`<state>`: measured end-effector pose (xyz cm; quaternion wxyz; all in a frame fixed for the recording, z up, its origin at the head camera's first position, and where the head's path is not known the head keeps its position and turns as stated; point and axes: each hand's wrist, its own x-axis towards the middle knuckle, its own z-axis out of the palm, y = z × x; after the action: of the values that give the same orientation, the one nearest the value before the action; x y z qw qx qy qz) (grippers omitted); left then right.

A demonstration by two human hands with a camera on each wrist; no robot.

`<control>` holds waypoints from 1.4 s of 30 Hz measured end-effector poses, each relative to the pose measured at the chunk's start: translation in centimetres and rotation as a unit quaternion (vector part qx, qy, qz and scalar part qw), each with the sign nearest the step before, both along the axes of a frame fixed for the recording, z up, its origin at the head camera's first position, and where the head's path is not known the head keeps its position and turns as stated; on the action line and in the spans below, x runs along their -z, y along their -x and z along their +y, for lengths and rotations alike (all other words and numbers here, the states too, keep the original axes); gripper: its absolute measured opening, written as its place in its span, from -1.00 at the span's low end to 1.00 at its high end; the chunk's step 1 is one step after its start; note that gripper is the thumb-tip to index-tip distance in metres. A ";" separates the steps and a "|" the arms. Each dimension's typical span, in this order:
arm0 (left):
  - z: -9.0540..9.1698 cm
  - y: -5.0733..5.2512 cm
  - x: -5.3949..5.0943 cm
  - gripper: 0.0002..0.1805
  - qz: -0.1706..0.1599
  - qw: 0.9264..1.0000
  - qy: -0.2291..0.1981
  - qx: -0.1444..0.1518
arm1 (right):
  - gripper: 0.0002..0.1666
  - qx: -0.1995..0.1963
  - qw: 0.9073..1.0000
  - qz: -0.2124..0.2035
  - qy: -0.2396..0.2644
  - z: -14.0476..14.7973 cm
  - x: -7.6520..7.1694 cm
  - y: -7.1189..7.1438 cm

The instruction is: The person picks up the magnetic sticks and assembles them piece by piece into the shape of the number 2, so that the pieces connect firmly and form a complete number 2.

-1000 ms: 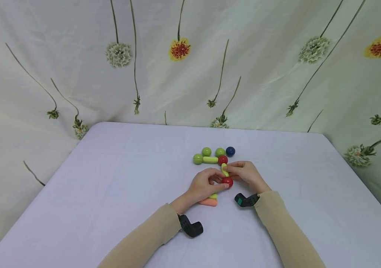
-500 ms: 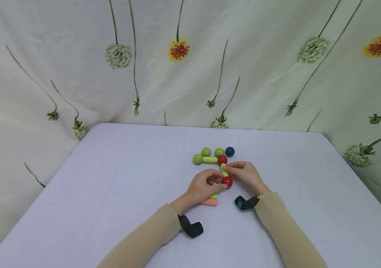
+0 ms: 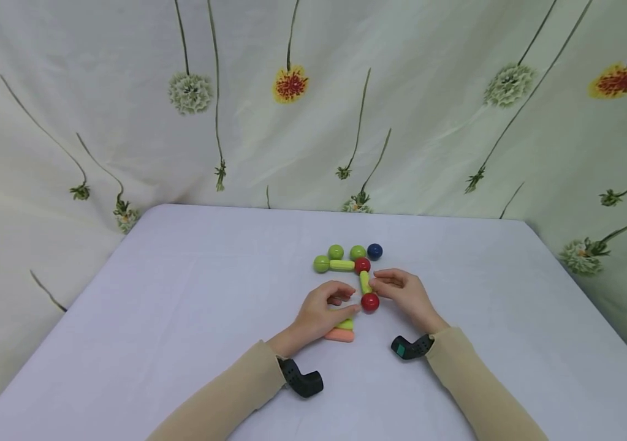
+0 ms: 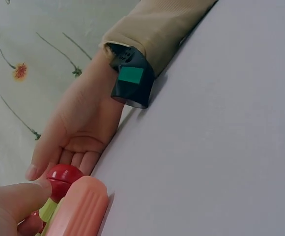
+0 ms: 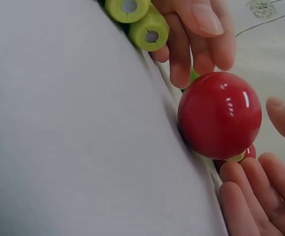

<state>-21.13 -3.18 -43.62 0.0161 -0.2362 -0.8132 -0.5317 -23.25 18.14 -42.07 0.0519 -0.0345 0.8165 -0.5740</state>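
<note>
Where the sleeves enter at the near edge, the left sleeve (image 3: 219,392) runs toward 2 o'clock and the right sleeve (image 3: 481,383) toward 11 (12 being straight away from the person); left camera (image 3: 304,383) and right camera (image 3: 411,349) sit at the wrists. Orange stick (image 3: 341,335) on the white table (image 3: 153,343), partly hidden by the left arm; loose yellow-green sticks (image 3: 345,324) at its 12 o'clock, two ends side by side in the right wrist view

Left hand (image 3: 320,312) points toward 2 o'clock, fingers slightly bent, thumb spread from them, its tip just beside the near red ball (image 3: 370,302); contact unclear. Right hand (image 3: 408,298) points toward 10, thumb and fingers apart, tips just beside the joining stick (image 3: 365,283) at its 3 o'clock; cannot tell if one touches

From the near red ball the joining stick runs toward 12 to the far red ball (image 3: 362,265); cross stick (image 3: 342,265) goes on to 9, ending in the joined green ball (image 3: 321,264). Beyond: two loose green balls (image 3: 336,252), blue ball (image 3: 375,251), then floral cloth (image 3: 269,147)

Half a second ago the left hand was on the near red ball and the right pinched the joining stick; now both grips are released, left eased toward 8 o'clock, right toward 4
</note>
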 end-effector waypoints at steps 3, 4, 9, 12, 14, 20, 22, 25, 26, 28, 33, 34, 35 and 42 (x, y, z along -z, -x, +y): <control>-0.5 -0.3 -0.2 -0.62 -0.002 1.000 0.002 0.003 | -0.44 -0.020 1.000 0.014 -0.008 0.4 0.1 -0.4; -0.7 -0.3 -0.2 -0.61 -0.004 1.000 0.002 0.005 | -0.45 -0.026 0.999 0.018 -0.010 0.5 0.2 -0.5; -1.9 -0.3 0.0 -0.62 -0.013 0.999 0.009 0.029 | -0.46 -0.064 0.997 0.034 -0.006 0.9 0.2 -1.1; -2.6 0.0 0.1 -0.64 -0.016 0.998 0.010 0.052 | -0.46 -0.077 0.996 0.033 -0.003 1.0 0.1 -1.5; -2.9 0.2 0.1 -0.65 -0.015 0.997 0.008 0.070 | -0.46 -0.082 0.996 0.032 -0.006 1.1 0.1 -1.6; -3.3 0.2 -0.3 -0.67 -0.023 0.995 0.017 0.092 | -0.44 -0.105 0.993 0.045 -0.023 1.0 0.3 -1.4; -3.3 0.2 -0.4 -0.69 -0.023 0.996 0.023 0.087 | -0.45 -0.113 0.992 0.052 -0.029 0.9 0.4 -1.4; -3.2 0.1 -0.5 -0.73 -0.020 0.996 0.032 0.076 | -0.47 -0.122 0.990 0.061 -0.039 0.8 0.3 -1.3; -3.1 0.1 -0.5 -0.73 -0.018 0.997 0.036 0.073 | -0.48 -0.123 0.990 0.062 -0.043 0.8 0.3 -1.3; -3.0 0.1 -0.6 -0.74 -0.017 0.997 0.042 0.066 | -0.48 -0.123 0.989 0.062 -0.050 0.8 0.3 -1.3; -2.7 0.1 -0.7 -0.75 -0.017 0.997 0.047 0.059 | -0.49 -0.124 0.988 0.067 -0.059 0.9 0.4 -1.4; -2.7 0.0 -0.7 -0.76 -0.017 0.997 0.048 0.059 | -0.49 -0.124 0.988 0.068 -0.060 0.9 0.4 -1.4; -2.7 0.0 -0.8 -0.76 -0.017 0.997 0.049 0.059 | -0.49 -0.124 0.988 0.069 -0.061 0.9 0.4 -1.4; -2.7 0.1 -0.8 -0.78 -0.016 0.996 0.063 0.054 | -0.51 -0.129 0.987 0.078 -0.060 0.9 0.6 -1.2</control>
<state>-21.18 -5.84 -42.80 -0.0400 -0.2716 -0.8314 -0.4830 -22.01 19.01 -42.65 0.0637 -0.1809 0.8400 -0.5076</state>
